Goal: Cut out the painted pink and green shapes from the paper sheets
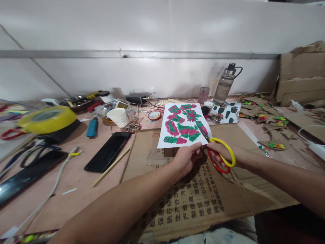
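Note:
A white sheet of paper [165, 118] with painted green and magenta shapes is held up over the cardboard. My left hand [189, 156] pinches it at its lower right edge. In my right hand [218, 155] is a pair of scissors [231, 157] with one yellow and one red handle loop. The blades lie across the sheet's lower right side, pointing up and to the left. Whether they have cut into the paper, I cannot tell. Beneath both hands lies a flat piece of brown cardboard [152, 189] with printed black writing.
Left of the cardboard lie a black phone [108, 151], a wooden stick [111, 166], a blue lighter-like object [92, 127] and a roll of yellow tape [48, 119]. Behind stand a paper cup [118, 117] and a water bottle [224, 86]. Decorated cardboard pieces [275, 132] lie at the right.

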The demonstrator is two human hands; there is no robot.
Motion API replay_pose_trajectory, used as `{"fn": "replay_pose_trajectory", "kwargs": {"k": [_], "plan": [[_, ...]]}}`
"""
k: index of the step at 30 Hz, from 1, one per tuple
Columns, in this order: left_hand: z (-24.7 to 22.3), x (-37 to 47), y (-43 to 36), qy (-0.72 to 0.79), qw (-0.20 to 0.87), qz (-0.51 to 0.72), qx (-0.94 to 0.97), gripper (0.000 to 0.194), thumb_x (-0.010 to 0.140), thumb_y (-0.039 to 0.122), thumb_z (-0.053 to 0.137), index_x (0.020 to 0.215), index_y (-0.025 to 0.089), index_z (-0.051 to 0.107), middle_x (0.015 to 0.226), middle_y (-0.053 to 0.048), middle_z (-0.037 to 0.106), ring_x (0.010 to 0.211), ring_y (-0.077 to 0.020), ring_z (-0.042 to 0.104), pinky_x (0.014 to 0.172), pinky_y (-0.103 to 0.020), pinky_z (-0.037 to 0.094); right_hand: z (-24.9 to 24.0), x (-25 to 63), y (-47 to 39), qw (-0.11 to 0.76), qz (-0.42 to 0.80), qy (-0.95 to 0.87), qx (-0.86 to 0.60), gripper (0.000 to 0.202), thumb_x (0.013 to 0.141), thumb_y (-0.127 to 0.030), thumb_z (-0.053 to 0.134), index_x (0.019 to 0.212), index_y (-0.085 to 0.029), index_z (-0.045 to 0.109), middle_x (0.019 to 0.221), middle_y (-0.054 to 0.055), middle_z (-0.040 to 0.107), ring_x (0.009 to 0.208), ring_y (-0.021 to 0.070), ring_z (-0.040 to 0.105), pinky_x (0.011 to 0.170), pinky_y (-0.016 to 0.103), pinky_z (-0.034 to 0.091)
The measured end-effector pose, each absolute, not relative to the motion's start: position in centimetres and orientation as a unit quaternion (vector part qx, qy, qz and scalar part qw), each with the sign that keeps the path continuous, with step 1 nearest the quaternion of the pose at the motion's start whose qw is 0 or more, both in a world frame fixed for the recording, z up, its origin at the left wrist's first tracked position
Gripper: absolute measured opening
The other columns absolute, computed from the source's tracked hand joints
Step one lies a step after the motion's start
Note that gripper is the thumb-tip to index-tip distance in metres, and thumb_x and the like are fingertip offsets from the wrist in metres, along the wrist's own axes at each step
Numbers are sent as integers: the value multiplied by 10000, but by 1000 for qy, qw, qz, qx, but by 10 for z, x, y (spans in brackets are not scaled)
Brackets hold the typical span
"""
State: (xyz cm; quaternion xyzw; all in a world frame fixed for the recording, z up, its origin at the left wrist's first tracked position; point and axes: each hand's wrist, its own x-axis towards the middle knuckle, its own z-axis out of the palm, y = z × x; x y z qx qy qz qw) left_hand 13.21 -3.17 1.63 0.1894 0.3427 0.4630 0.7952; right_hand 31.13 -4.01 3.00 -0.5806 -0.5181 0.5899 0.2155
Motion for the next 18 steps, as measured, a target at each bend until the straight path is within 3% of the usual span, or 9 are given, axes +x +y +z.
{"fn": "replay_pose_trajectory", "kwargs": {"k": [6, 10, 18], "plan": [[17, 130, -31, 345, 794, 459, 200, 349, 617, 135, 918, 638, 173, 572, 561, 37, 531, 540, -80, 426, 572, -233, 382, 16, 321, -35, 206, 610, -486, -591, 496, 925, -589, 606, 613, -223, 486, 432, -18, 460, 323, 135, 473, 290, 228, 378], [19, 128, -31, 347, 794, 456, 204, 357, 604, 140, 918, 641, 176, 564, 549, 47, 516, 521, -74, 409, 569, -239, 371, 13, 325, -31, 188, 615, -476, -600, 439, 944, -507, 549, 609, -229, 491, 419, -18, 443, 305, 137, 445, 279, 243, 365], [24, 125, -30, 357, 791, 447, 219, 305, 562, 123, 856, 617, 165, 559, 524, 62, 471, 501, -55, 379, 518, -212, 286, 42, 322, -37, 190, 581, -542, -576, 510, 912, -574, 588, 566, -229, 444, 421, -33, 434, 305, 92, 410, 299, 193, 333]]}}
